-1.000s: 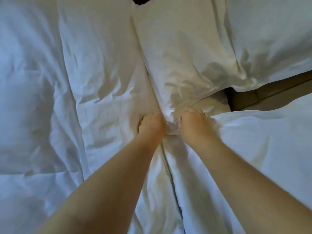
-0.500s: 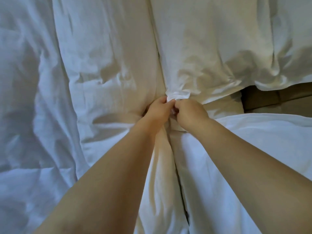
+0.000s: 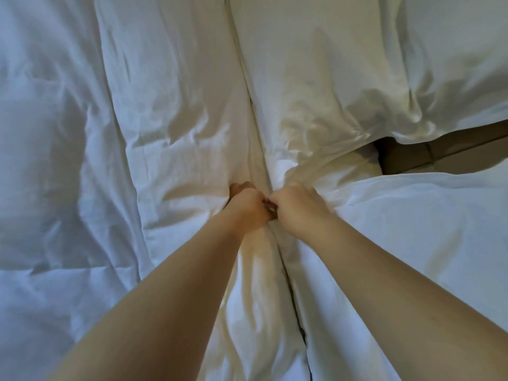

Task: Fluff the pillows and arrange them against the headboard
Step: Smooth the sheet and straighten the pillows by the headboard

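Head view, looking down onto bed.

Left hand (image 3: 244, 209): curled into a fist, knuckles up, clamped on a bunched fold of white fabric at the seam between two pillows. Bare forearm entering from bottom left.

Right hand (image 3: 298, 206): likewise fisted, gripping the gathered corner of the cream-white, softly creased cotton pillow (image 3: 316, 86) at upper centre. Thumbs of both hands touching or nearly so; exact fingertip contact hidden inside the folds.

Cream-white pillow: plump, smooth over its upper body, creases radiating down toward the gripped corner. Warm yellowish cast. Corner pinched to a narrow point at the hands.

White rumpled pillow (image 3: 176, 105) just left of it, edges touching along a long straight seam. Surface matte, deeper wrinkles, dented near the left hand.

Third white pillow with satin-like sheen (image 3: 453, 78) at upper right, overlapping the cream-white one; lower edge rounded and puffed.

Flat white fabric surface (image 3: 412, 229) at lower right, fine even texture, few folds; pillow or duvet not distinguishable.

Bluish-white crumpled duvet (image 3: 46, 188) filling the left side, cooler tone, broad soft ridges.

Brown padded headboard panel (image 3: 439, 152) showing in a gap at right, below the sheened pillow.
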